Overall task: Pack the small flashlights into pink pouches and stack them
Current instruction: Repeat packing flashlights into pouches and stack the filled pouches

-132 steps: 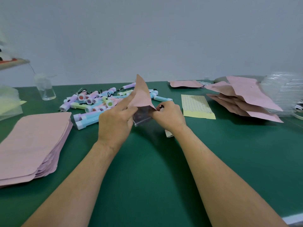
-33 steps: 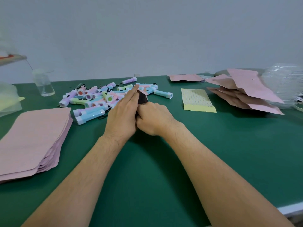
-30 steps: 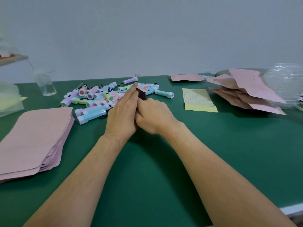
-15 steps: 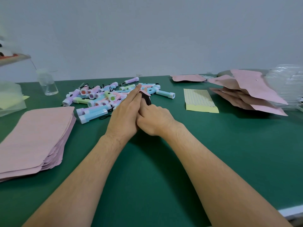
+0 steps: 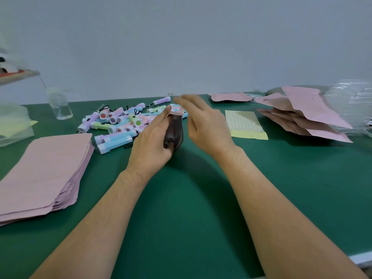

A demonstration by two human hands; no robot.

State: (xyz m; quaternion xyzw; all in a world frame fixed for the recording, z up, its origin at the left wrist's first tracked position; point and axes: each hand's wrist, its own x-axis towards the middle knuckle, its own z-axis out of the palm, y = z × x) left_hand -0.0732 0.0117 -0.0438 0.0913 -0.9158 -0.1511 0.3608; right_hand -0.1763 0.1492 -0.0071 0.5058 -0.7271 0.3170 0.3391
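My left hand [image 5: 151, 143] holds a filled pink pouch [image 5: 174, 131] on edge at the table's middle; its dark clear side bulges toward my right hand. The pouch's pink top sticks out above my fingertips. My right hand [image 5: 203, 122] hovers just right of the pouch, fingers spread and blurred, holding nothing. Behind my hands lies a heap of small pastel flashlights [image 5: 120, 123]. A flat stack of pink pouches [image 5: 40, 172] lies at the left. A loose pile of pink pouches [image 5: 304, 115] sits at the far right.
A yellow dotted sheet [image 5: 244, 123] lies right of my hands on the green table [image 5: 191, 208]. A clear glass jar [image 5: 60, 107] stands at the back left, clear plastic packaging [image 5: 354, 101] at the far right, and one more pink pouch [image 5: 229, 97] near the back edge.
My right hand has let go of the pouch and lifted away to the right with fingers spread. My left hand now holds the pouch alone, stood on edge.
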